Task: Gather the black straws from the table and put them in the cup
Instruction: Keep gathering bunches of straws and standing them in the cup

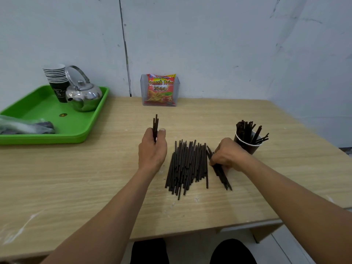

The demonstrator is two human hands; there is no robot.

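Note:
A pile of several black straws (187,164) lies on the wooden table (95,178) between my hands. My left hand (152,149) grips a small upright bunch of straws (155,123) just left of the pile. My right hand (228,156) holds another slanted bunch (222,175) at the pile's right edge, its lower ends on the table. A dark paper cup (246,143) with a white rim stands behind my right hand, with several straws sticking out of it.
A green tray (47,119) at the back left carries a metal kettle (83,96), a stack of paper cups (56,79) and a plastic bag (22,126). A clear holder with a snack packet (161,90) stands against the wall. The table's front edge is near my knees.

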